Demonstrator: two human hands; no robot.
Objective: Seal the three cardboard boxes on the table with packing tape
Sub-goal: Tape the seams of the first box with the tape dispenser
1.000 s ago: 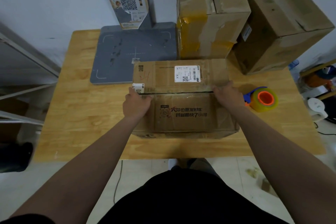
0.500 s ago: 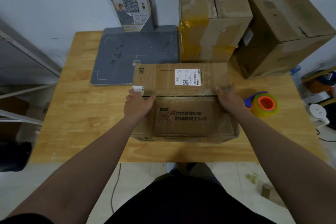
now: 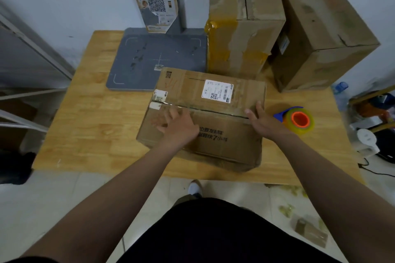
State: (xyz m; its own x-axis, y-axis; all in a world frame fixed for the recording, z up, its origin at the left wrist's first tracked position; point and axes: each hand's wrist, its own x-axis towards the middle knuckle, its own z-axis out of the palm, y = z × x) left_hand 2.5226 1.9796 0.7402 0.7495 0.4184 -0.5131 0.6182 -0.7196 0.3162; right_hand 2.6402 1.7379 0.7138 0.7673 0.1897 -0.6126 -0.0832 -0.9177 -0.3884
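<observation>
- The grey pad (image 3: pixel 149 60) lies flat at the far left of the table (image 3: pixel 89 113). It is smooth, scuffed, square-cornered and out of my way.
- My left hand (image 3: pixel 177 126) lies open on the near flap, fingers spread and straight. It grips nothing and, I judge, presses the flap level. It is a little blurred.
- The box (image 3: pixel 230 149) I am working on sits mid-table at the near edge, turned slightly. It is low and wide, of worn brown cardboard with creased corners, dark print and a white label (image 3: pixel 217 91).
- Its seam (image 3: pixel 218 111) runs left to right between the two flaps as a thin dark line, closed but with no fresh tape across it.
- The tall box (image 3: pixel 241 28) stands just behind it, with glossy yellow tape wrinkled on its left corner.
- My right hand (image 3: pixel 263 119) rests open at the seam's right end, fingers straight, holding that flap down.
- The tape (image 3: pixel 299 120) waits just right of that hand, probably for a quick reach. It is a yellowish roll with an orange core and a blue handle.
- The right box (image 3: pixel 324 34) sits far right, tilted, its matte cardboard scuffed.
</observation>
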